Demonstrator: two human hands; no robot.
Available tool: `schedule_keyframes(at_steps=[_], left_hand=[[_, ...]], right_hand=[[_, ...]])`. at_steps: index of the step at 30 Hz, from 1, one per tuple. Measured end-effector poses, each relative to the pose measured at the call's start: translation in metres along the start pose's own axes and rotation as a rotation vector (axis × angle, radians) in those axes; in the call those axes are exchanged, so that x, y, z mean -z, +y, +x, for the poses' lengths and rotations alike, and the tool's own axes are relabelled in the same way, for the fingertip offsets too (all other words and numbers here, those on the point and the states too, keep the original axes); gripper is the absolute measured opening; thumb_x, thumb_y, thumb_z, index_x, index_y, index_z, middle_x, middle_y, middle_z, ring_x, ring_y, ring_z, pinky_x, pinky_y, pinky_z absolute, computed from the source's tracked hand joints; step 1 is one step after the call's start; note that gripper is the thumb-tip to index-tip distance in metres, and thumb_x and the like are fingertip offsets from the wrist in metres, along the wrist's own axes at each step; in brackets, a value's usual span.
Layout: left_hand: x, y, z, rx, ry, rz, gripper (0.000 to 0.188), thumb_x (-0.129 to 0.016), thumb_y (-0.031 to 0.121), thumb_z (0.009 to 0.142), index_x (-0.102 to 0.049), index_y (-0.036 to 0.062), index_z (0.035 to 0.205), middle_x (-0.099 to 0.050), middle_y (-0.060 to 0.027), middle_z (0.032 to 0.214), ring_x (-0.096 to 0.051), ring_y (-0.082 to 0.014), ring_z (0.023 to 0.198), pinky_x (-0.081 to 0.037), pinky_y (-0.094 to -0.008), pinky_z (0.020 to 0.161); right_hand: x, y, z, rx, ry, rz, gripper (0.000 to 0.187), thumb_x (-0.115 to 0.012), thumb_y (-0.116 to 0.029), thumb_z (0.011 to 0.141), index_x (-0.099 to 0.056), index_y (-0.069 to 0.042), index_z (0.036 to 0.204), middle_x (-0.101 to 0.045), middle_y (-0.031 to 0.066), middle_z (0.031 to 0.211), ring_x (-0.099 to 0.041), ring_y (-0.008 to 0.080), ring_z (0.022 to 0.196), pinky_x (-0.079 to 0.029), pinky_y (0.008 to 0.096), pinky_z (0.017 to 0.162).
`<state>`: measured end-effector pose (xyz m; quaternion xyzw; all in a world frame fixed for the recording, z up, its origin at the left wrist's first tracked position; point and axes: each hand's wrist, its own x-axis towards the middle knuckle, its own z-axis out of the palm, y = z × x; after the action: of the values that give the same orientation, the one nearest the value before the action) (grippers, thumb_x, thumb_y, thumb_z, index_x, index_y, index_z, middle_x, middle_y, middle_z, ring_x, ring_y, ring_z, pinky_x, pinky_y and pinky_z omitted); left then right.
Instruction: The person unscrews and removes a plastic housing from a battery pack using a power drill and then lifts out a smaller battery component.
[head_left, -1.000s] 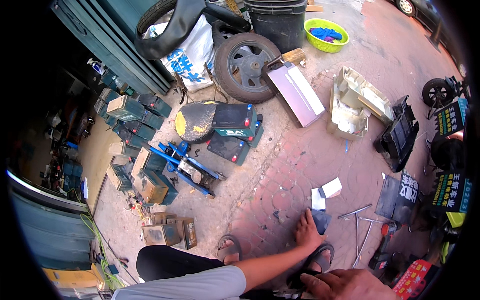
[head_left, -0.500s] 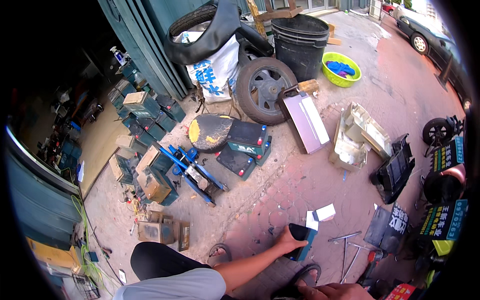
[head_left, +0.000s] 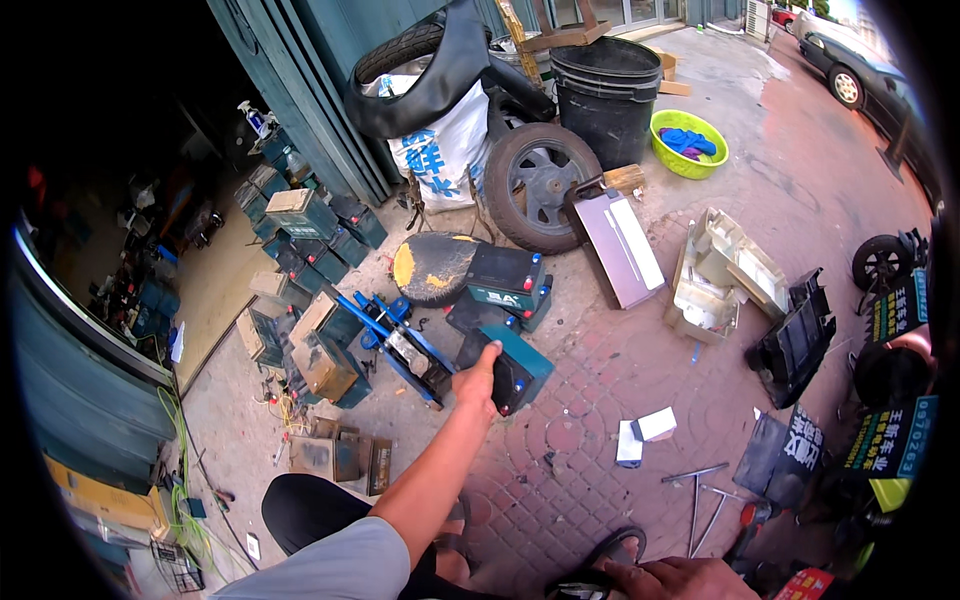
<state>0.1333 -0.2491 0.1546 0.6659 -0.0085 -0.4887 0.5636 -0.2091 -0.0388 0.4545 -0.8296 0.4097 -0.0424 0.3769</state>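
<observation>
My left hand (head_left: 478, 388) grips a teal battery with a black top (head_left: 520, 368), thumb over its upper edge. The battery is tilted beside a small stack of similar batteries, in front of the upper battery (head_left: 503, 278), and partly hides the lower ones. Whether it touches them I cannot tell. My right hand (head_left: 675, 580) is low at the bottom edge, near my sandalled foot (head_left: 618, 548); its fingers are partly cut off, and no held thing shows.
A blue metal jack (head_left: 395, 345) and worn round seat (head_left: 435, 268) flank the stack. Several old batteries (head_left: 325, 365) stand left. White boxes (head_left: 640, 435), T-handled wrenches (head_left: 697, 505), beige plastic casings (head_left: 735, 262) and a black plastic part (head_left: 792, 340) lie right. A wheel (head_left: 540, 187) leans behind.
My left hand has carried the battery from beside the white boxes, leftward and away from me, to the battery stack. My right hand stays low near the foot.
</observation>
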Motion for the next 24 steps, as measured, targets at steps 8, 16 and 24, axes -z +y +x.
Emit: schedule_keyframes(at_steps=[8,16,24], left_hand=[[-0.034,0.087,0.127,-0.036,0.437,0.424,0.117,-0.098,0.049,0.068,-0.043,-0.0161,0.148,-0.062,-0.0249,0.145,-0.068,-0.0341,0.123,-0.06,-0.0473,0.098],[-0.027,0.077,0.145,-0.086,0.065,0.405,0.106,-0.096,0.048,0.079,-0.042,-0.0077,0.152,-0.06,-0.0288,0.146,-0.07,-0.0464,0.116,-0.054,-0.0751,0.089],[-0.033,0.066,0.1,-0.965,0.198,1.412,0.118,-0.078,0.068,0.086,-0.024,0.0037,0.17,-0.021,-0.0204,0.178,-0.017,-0.0421,0.165,-0.018,-0.0676,0.128]], right_hand=[[-0.005,0.004,-0.011,-0.048,0.0,0.004,0.039,-0.064,-0.01,0.096,-0.064,-0.001,0.135,-0.071,0.0214,0.098,-0.07,0.0408,0.09,-0.057,0.0503,0.076],[-0.001,0.011,-0.008,-0.007,-0.02,0.035,0.04,-0.063,-0.009,0.092,-0.065,0.002,0.131,-0.072,0.0234,0.099,-0.071,0.0422,0.089,-0.058,0.0502,0.079],[-0.004,0.017,-0.009,-0.055,-0.009,0.054,0.037,-0.065,-0.018,0.097,-0.066,0.002,0.128,-0.073,0.0257,0.102,-0.071,0.0436,0.094,-0.057,0.0514,0.082]])
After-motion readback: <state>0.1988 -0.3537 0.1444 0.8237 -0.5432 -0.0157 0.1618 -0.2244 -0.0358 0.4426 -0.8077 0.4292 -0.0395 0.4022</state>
